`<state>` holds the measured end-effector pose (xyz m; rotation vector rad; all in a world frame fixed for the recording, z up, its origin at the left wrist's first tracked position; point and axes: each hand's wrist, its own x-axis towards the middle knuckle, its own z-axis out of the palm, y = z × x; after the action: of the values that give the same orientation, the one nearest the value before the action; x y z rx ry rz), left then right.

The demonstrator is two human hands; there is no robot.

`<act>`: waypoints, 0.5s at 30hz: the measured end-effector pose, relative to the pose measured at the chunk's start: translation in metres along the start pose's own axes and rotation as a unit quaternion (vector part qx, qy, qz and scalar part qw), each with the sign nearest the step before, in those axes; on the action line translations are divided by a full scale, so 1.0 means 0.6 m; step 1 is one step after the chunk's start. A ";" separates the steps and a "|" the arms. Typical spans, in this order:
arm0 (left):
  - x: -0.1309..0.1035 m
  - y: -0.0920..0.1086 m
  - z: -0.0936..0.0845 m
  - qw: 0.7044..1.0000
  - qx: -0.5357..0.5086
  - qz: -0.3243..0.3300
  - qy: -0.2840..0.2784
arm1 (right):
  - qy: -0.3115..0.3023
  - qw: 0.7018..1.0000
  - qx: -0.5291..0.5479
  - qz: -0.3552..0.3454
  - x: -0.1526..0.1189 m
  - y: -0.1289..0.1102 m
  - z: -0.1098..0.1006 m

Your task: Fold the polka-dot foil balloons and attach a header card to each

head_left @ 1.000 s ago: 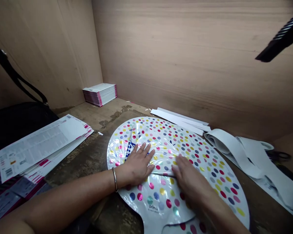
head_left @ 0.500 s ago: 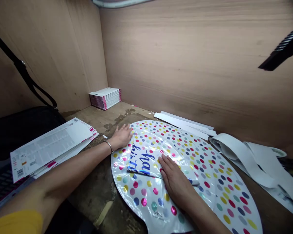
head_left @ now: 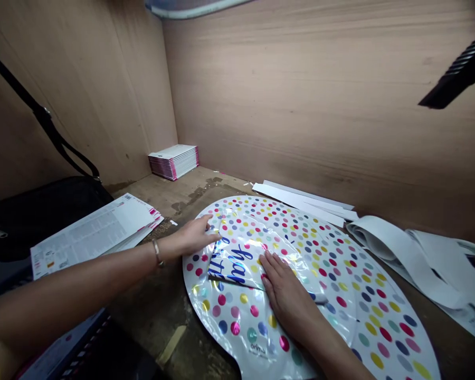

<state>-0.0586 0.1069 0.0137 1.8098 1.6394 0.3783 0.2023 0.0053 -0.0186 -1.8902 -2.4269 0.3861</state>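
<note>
A large flat foil balloon with coloured dots lies on the brown tabletop. On top of it, its folded part shows blue lettering, partly hidden by my right hand. My left hand is at the balloon's left edge, thumb and fingers apart, with the thumb near the fold's left edge and nothing held. My right hand lies flat on the folded part, fingers stretched out and close together. A silver bangle is round my left wrist.
Printed cards lie at the left beside a black bag. A stack of cards sits in the back corner. White strips and curled white material lie at the right. A black object juts in at upper right.
My left hand has shifted down from the balloon's upper left edge, and its thumb and fingers have spread. My right hand stays on the fold. The view has shifted slightly.
</note>
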 end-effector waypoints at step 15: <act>0.044 0.065 0.031 0.926 -0.364 0.067 -0.079 | 0.069 0.992 0.107 0.023 -0.006 0.020 -0.034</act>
<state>-0.0127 0.1276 0.0192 1.3324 1.0574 0.7648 0.2183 0.0080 -0.0010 -1.8192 -2.1644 0.4800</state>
